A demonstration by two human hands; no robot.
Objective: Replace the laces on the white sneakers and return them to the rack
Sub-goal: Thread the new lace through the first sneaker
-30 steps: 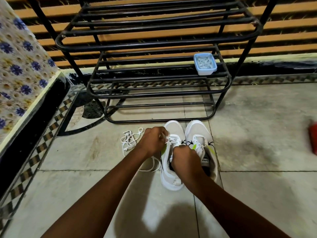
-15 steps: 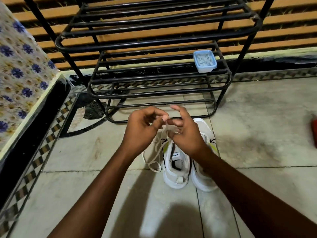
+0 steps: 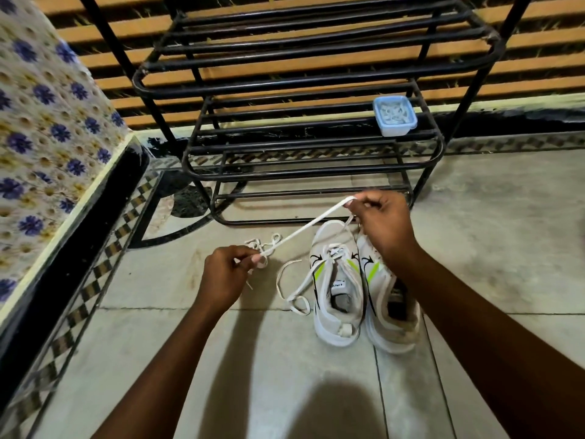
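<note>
Two white sneakers stand side by side on the tiled floor, toes toward the black metal rack [image 3: 316, 172]. A white lace [image 3: 308, 224] is stretched taut above the left sneaker [image 3: 337, 289]; my left hand [image 3: 226, 274] pinches one end and my right hand [image 3: 384, 226] pinches the other. My right wrist hides part of the right sneaker [image 3: 391, 315]. Another length of lace [image 3: 292, 293] trails in a loop from the left sneaker's eyelets onto the floor. A loose bundle of lace [image 3: 264, 243] lies on the floor just beyond my left hand.
A small blue container [image 3: 394, 115] sits on the rack's middle shelf at the right. A bed with a flowered cover [image 3: 41, 131] borders the floor on the left. A slatted wooden wall runs behind the rack.
My hands, close together over the sneakers half a second ago, have moved apart: left hand down-left, right hand to the right, pulling the lace straight between them.
</note>
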